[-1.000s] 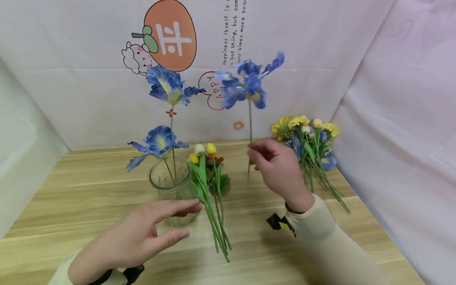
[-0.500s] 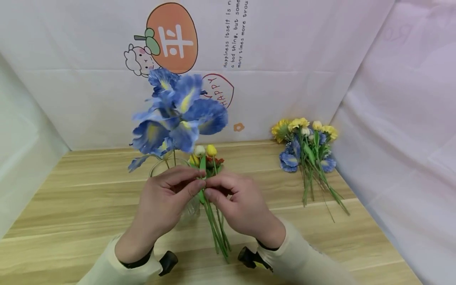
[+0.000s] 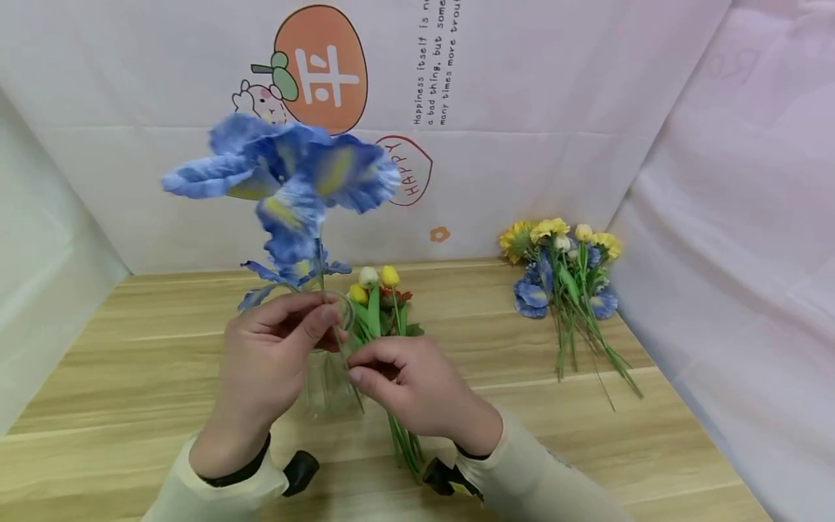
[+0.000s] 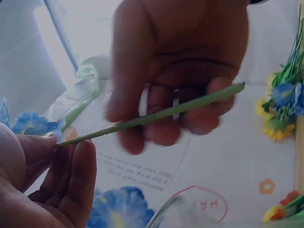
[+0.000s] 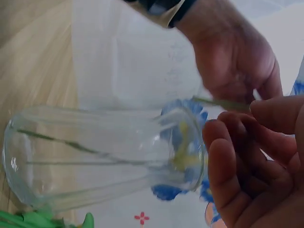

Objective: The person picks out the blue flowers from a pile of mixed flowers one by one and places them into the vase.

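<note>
In the head view a blue iris (image 3: 287, 181) with yellow streaks stands upright on a thin stem. My left hand (image 3: 264, 362) pinches that stem below the bloom. Lower down, my right hand (image 3: 417, 388) pinches the stem between thumb and fingers. The stem's green lower end (image 4: 213, 97) shows in the left wrist view, sticking out past the right hand's fingers. Behind my hands stands a clear glass vase (image 3: 326, 384), partly covered by them. Two stems inside the vase (image 5: 99, 137) appear in the right wrist view. One blue iris (image 3: 296, 272) above its rim is partly hidden.
Beside the vase lie yellow and white tulips (image 3: 389, 276) and a red flower (image 3: 399, 297) on the wooden table (image 3: 496, 428). A mixed bunch of yellow, white and blue flowers (image 3: 564, 264) lies at the back right. A printed white cloth (image 3: 522, 87) hangs behind.
My right hand has brought the iris left from beside the vase to in front of it. My left hand, first open, has taken hold of the stem. The right hand has moved lower along it.
</note>
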Action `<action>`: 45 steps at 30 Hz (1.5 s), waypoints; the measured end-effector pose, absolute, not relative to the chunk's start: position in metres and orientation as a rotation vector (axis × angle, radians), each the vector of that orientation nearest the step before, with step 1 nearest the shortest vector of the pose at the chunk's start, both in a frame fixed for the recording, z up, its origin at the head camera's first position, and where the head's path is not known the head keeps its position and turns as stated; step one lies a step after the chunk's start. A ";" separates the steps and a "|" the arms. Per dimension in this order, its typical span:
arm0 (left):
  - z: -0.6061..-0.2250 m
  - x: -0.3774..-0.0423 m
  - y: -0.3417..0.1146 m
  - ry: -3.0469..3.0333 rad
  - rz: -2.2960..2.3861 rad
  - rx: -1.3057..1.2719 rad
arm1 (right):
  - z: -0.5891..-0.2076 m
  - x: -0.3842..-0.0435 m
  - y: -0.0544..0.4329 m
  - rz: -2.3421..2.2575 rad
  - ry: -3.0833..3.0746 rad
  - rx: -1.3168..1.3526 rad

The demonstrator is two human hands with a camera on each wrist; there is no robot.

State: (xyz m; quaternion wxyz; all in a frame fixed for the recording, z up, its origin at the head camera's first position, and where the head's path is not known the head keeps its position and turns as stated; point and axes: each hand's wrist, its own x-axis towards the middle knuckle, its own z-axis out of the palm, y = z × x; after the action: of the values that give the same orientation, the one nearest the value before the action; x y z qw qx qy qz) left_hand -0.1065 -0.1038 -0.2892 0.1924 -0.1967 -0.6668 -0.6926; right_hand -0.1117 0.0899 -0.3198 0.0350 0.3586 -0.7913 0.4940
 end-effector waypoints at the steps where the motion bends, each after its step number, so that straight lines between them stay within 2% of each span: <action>1: -0.288 -0.107 -0.106 -1.857 -1.947 -0.534 | -0.320 -0.114 0.089 1.506 -2.454 1.083; 8: -0.277 -0.110 -0.126 -1.816 -1.850 -0.416 | -0.325 -0.133 0.076 1.206 -2.770 0.777; 13: -0.272 -0.115 -0.137 -1.797 -1.761 -0.407 | -0.340 -0.146 0.059 1.347 -2.966 0.672; 17: -0.271 -0.119 -0.142 -1.839 -1.717 -0.362 | -0.353 -0.153 0.051 1.419 -2.916 0.713; 23: -0.269 -0.127 -0.144 -1.881 -1.717 -0.328 | -0.360 -0.158 0.047 1.225 -2.832 0.772; 33: -0.270 -0.136 -0.150 -1.346 -1.883 -0.405 | -0.363 -0.157 0.044 1.103 -2.860 0.794; 45: -0.277 -0.138 -0.144 -1.847 -1.697 -0.282 | -0.363 -0.157 0.045 1.104 -2.842 0.813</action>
State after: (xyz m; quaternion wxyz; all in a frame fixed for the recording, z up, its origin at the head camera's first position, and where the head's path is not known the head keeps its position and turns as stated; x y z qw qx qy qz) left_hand -0.1384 -0.1442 -0.2775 0.3039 -0.1063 -0.6973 -0.6404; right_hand -0.1571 0.0452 -0.3634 -0.0069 0.2575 -0.9007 0.3500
